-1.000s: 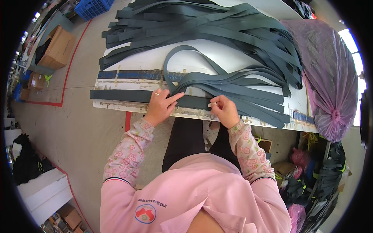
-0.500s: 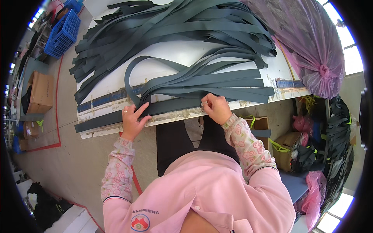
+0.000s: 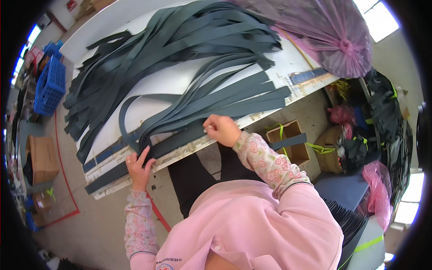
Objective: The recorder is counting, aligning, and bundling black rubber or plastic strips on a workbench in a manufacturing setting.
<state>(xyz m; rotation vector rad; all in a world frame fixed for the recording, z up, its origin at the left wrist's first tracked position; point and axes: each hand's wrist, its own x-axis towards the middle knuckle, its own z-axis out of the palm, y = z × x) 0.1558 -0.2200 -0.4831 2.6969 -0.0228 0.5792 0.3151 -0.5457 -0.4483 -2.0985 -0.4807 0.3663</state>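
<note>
My left hand [image 3: 139, 170] lies at the near table edge with thumb and fingers apart. Its fingertips touch the folded end of a bundle of dark grey-green elastic strips [image 3: 180, 114], near a single flat strip [image 3: 108, 177] along the edge. Over the right part of that strip is my right hand [image 3: 223, 130], its fingers curled closed. A small pale bit shows at its fingertips, too small to name. The bundle loops at its left end and fans out in loose ends to the right.
A large heap of similar strips [image 3: 180, 38] covers the far part of the white table [image 3: 101, 148]. A pink plastic bag [image 3: 335, 40] bulges at the far right. Below stands an open cardboard box [image 3: 290, 141]. Blue crates [image 3: 49, 85] and another carton [image 3: 42, 159] are at left.
My view has turned, so the table slants more steeply. My right hand stays over the near strip with its fingers more curled; my left hand remains at the folded end.
</note>
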